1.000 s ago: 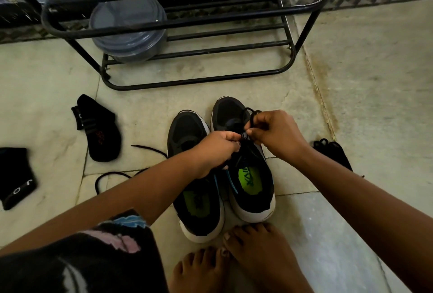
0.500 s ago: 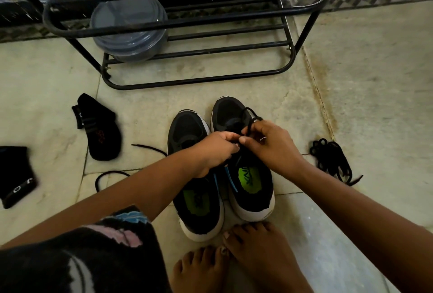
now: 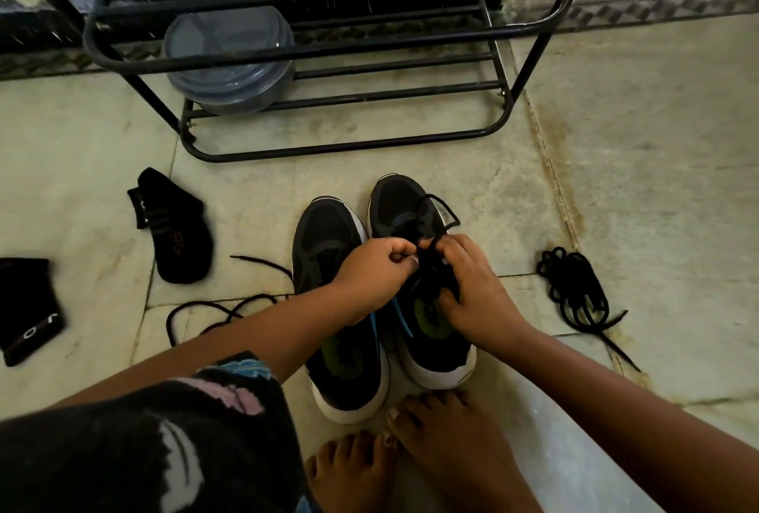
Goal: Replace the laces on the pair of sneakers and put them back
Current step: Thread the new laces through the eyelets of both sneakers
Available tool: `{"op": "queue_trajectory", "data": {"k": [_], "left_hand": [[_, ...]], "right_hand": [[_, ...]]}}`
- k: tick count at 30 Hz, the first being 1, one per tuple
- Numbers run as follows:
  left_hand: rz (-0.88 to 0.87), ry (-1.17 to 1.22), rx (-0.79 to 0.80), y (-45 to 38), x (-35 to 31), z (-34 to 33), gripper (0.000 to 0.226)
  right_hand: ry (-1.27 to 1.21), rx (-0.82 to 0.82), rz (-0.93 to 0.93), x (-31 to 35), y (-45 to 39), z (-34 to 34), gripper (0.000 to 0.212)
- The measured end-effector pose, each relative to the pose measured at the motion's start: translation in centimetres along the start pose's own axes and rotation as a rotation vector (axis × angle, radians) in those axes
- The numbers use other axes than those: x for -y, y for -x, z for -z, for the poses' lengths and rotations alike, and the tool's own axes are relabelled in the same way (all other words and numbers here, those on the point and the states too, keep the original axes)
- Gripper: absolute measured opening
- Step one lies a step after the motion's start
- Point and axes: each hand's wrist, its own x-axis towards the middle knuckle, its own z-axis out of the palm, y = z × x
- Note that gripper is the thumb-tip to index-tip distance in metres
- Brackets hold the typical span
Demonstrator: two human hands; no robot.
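The pair of black sneakers stands side by side on the floor (image 3: 472, 192), toes toward the shoe rack (image 3: 328, 52) and heels at the person's bare feet, which puts the eyelets within easy reach. Both hands work over the right sneaker (image 3: 419, 266). The left hand (image 3: 371, 270) has its fingers curled, pinching the black lace (image 3: 437, 210) at the tongue; the right hand (image 3: 472, 290) also pinches it, and a loop stands free above the toe, probably slack kept for threading or tying. The left sneaker (image 3: 328, 266) shows no lace, so by my judgement it waits its turn. A loose black lace (image 3: 213, 311) trails on the floor left of the pair, and a bundled lace (image 3: 575, 290) lies well apart to the right.
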Motion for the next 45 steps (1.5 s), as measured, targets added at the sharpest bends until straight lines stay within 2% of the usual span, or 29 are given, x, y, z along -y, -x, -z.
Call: {"op": "queue_trajectory", "data": {"k": [6,14,18,22,26,31,33,35,36,38,40,41,43,45], "left_hand": [[0.003,0.045,0.004,0.2,-0.4,0.3,0.016],[0.001,0.316,0.038,2.4,-1.5,1.5,0.01],[0.067,0.654,0.029,3.4,-2.0,2.4,0.01],[0.041,1.046,0.008,4.7,-3.9,4.4,0.02],[-0.005,1.14,-0.02,5.2,-4.9,6.3,0.019],[0.05,1.339,-0.145,4.8,-3.5,6.5,0.02],[0.071,1.285,-0.168,4.3,-2.7,6.2,0.022],[0.115,1.09,-0.172,4.0,-2.1,6.0,0.024],[0.12,0.896,-0.175,3.9,-1.8,5.8,0.026],[0.06,0.326,-0.187,4.0,-1.1,5.5,0.023],[-0.091,-0.19,-0.171,4.2,-0.2,5.0,0.013],[-0.158,-0.372,-0.142,4.5,0.1,4.8,0.013],[-0.232,-0.534,-0.109,4.8,0.2,4.7,0.009],[-0.281,-0.392,-0.095,4.8,-0.2,4.7,0.017]], "right_hand": [[-0.017,-0.043,-0.016,-0.1,0.2,-0.2,0.06],[-0.052,-0.082,-0.017,-0.7,0.1,-0.6,0.062],[-0.042,-0.095,-0.015,-0.6,0.2,-0.7,0.065],[-0.039,-0.096,-0.036,-0.3,0.0,-0.7,0.072],[-0.039,-0.09,-0.056,-0.2,0.0,-0.8,0.075],[-0.043,-0.081,-0.06,-0.3,0.0,-1.1,0.075],[-0.03,-0.077,-0.056,-0.3,-0.1,-1.1,0.073],[-0.015,-0.082,-0.046,-0.3,-0.1,-1.0,0.071],[-0.011,-0.084,-0.045,-0.3,-0.1,-1.0,0.071],[-0.011,-0.089,-0.048,-0.4,-0.1,-1.0,0.07],[-0.005,-0.093,-0.045,-0.4,-0.1,-1.1,0.07],[-0.002,-0.095,-0.045,-0.4,-0.1,-1.1,0.069],[0.002,-0.093,-0.048,-0.4,-0.1,-1.1,0.069],[0.013,-0.09,-0.044,-0.5,-0.1,-1.1,0.069]]}}
